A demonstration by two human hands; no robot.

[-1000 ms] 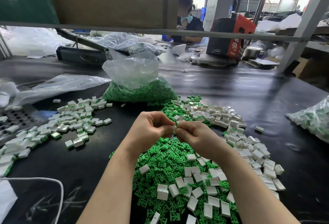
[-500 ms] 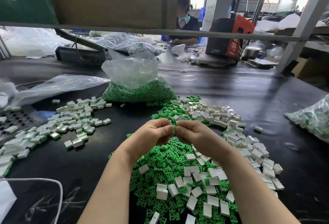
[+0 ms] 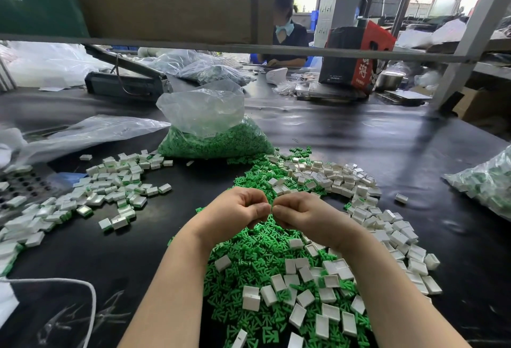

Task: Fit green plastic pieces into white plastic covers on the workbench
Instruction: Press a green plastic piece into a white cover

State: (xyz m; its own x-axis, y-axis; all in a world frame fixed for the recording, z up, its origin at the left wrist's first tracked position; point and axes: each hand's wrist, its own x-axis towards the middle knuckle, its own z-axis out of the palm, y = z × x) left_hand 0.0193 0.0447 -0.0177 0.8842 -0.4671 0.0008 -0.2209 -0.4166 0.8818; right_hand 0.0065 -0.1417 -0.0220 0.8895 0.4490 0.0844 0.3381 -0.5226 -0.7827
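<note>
While both fists hover over the green pile [image 3: 257,253], start far left of it: finished white covers with green showing [image 3: 110,190] lie scattered on the black workbench [image 3: 359,137]. Behind the pile sits a clear bag of green pieces [image 3: 213,137]. Over the pile's near-left side, the left hand [image 3: 235,212] is curled tight, thumb tip pressed toward the right hand [image 3: 301,216], also curled, knuckles almost touching. Whatever they pinch between them is hidden, so I cannot tell what is held. Right of the pile, loose white covers [image 3: 387,226] spread out, some lying on the green.
</note>
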